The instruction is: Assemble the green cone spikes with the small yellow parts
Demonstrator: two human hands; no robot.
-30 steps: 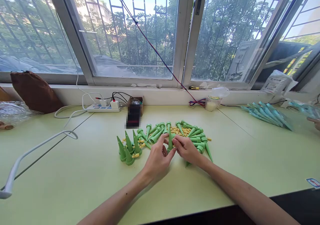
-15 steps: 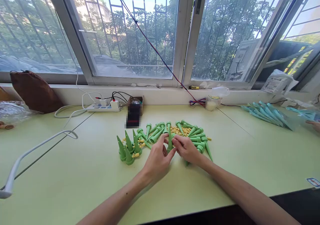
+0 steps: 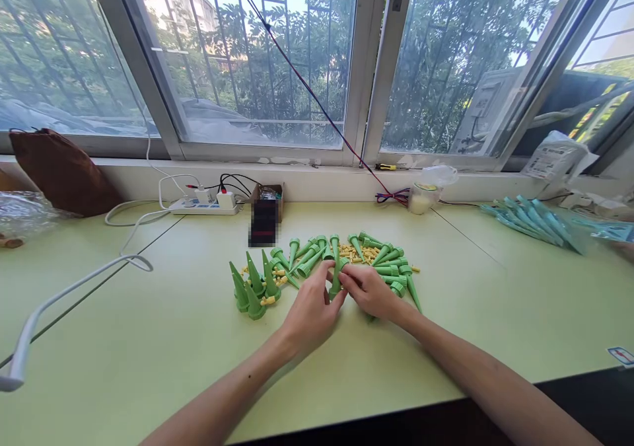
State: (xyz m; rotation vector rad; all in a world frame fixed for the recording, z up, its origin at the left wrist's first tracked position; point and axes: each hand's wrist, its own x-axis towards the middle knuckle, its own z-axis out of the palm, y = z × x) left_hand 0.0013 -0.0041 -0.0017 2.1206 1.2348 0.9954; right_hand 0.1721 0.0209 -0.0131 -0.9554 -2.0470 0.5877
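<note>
Holding green cone (image 3: 337, 271) in left hand (image 3: 312, 302), long axis near upright, tip up, above or on bench (image 3: 173, 340), cannot tell which. Right hand (image 3: 370, 292) just beside cone, to right; cannot tell whether gripping anything.

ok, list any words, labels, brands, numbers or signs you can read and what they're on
No text reads clearly.
White package on the right of the sill: printed lines, too small and blurred.
Blue-edged sticker near the table's right edge: a red mark, not legible.
White unit outside the window: label, too small.
Dark item by the power strip: pixelated.
Green cones: no lettering visible.
</note>
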